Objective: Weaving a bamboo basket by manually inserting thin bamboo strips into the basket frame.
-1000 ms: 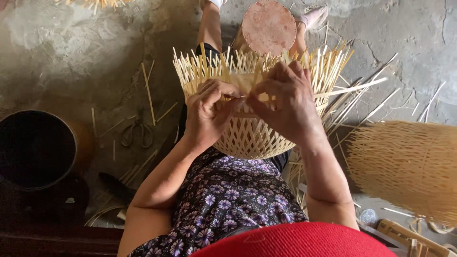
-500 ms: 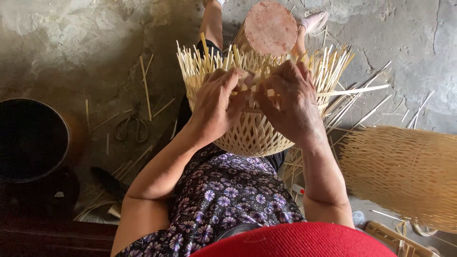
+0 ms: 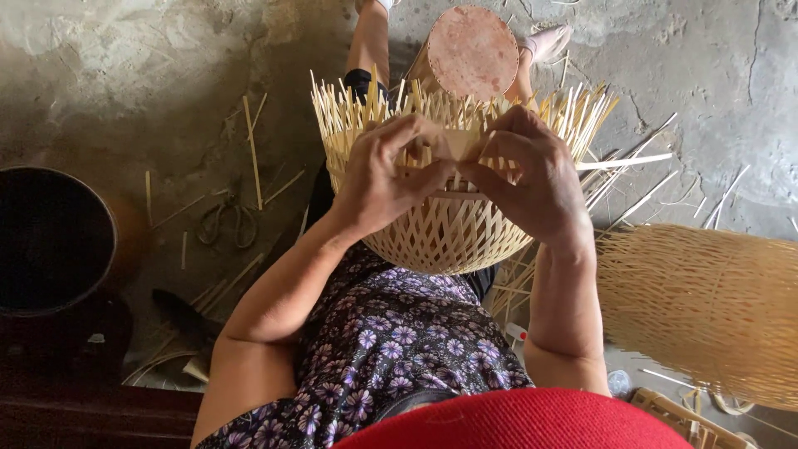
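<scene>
A: Item one: half-woven bamboo basket [image 3: 449, 237], dome-shaped, resting on the seated person's lap, open-lattice wall below, loose upright strip ends fanned around the rim.

B: Hands?

A: Left hand [image 3: 386, 179] and right hand [image 3: 532, 179] both at the near rim, fingers curled, thumbs and forefingers pinched on one flat bamboo strip [image 3: 457, 143] between them. Both closed on that strip; neither is spread open.

B: Surroundings?

A: Scissors [image 3: 226, 223] on the concrete floor [image 3: 125, 75] to the left, well apart from the hands. Dark round pot [image 3: 50, 241] further left. Finished woven basket [image 3: 706, 312] lying on its side at right. Round reddish stool top [image 3: 472, 51] beyond the rim. Cut bamboo slivers [image 3: 253, 150] scattered about.

B: Hazards?

A: In my judgement, the strip could crease or snap if bent too sharply at the pinch. The stiff upright ends stand close to the knuckles and could prick or splinter the fingers. The basket only rests on the lap, so a hard pull might tip it.
</scene>
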